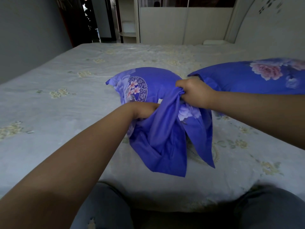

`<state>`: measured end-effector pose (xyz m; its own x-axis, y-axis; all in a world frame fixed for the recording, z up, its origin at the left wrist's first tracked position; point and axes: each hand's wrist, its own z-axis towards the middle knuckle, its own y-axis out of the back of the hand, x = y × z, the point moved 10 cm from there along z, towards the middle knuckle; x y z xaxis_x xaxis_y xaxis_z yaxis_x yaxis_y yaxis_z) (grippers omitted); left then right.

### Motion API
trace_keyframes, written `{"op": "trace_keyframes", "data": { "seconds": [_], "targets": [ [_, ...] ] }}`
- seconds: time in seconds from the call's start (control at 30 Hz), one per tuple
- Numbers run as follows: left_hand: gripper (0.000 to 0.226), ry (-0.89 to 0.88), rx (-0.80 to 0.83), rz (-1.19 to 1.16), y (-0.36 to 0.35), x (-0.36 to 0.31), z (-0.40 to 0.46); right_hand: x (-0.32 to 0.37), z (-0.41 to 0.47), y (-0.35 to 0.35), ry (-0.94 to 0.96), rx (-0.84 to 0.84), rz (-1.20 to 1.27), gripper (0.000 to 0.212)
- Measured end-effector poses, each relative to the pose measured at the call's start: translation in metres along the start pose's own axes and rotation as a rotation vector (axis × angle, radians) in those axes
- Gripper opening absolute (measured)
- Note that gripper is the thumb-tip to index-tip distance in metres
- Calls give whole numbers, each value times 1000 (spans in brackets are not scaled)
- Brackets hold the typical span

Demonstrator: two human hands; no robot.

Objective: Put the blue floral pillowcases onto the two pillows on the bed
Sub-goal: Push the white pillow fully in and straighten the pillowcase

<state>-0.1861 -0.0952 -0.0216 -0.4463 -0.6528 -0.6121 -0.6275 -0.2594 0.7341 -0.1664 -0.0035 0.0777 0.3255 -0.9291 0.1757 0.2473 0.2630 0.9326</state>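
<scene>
A pillow in a blue floral pillowcase (148, 83) lies in the middle of the bed (49, 104). Its open end hangs loose toward me in long blue flaps. My right hand (194, 92) is closed on a bunched fold of that open end. My left hand (143, 110) grips the cloth lower and to the left, its fingers partly buried in the fabric. A small white patch of the pillow shows between my hands. A second pillow in a matching blue floral case (257, 76) lies at the right, apart from both hands.
The bed has a pale grey spread with cream flower patterns. My knees in grey jeans (102, 207) press against the near edge. A white headboard (267, 23) rises at the far right, a wardrobe (181, 23) stands behind, and a dark doorway (82, 20) opens at the far left.
</scene>
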Motion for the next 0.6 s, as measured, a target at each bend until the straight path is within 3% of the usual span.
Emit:
{"op": "trace_keyframes", "data": {
  "seconds": [0.03, 0.1, 0.17, 0.23, 0.3, 0.43, 0.53, 0.6],
  "targets": [
    [16, 31, -9, -123, -1, 5, -2, 1, 2, -1, -10, 17, 9, 31],
    [61, 115, -16, -468, -5, 24, -2, 1, 6, -3, -36, 45, 51, 36],
    [84, 146, -10, -598, -10, 33, -9, 2, 6, -17, -74, 123, 101, 38],
    [66, 84, -26, -414, -11, 25, -17, 5, -1, -39, -83, 211, 62, 27],
    [40, -20, -158, -134, -3, 12, -22, 9, -9, -51, -55, 238, -42, 20],
    [19, -81, -489, -175, 18, -4, -33, 9, -21, -36, 10, 155, -95, 42],
    [15, 10, -714, -8, 34, 0, -39, 19, -29, -34, 99, 168, 46, 39],
    [15, 38, -763, 40, 36, -1, -41, 15, -33, -28, 44, 179, -52, 30]
  ]
}}
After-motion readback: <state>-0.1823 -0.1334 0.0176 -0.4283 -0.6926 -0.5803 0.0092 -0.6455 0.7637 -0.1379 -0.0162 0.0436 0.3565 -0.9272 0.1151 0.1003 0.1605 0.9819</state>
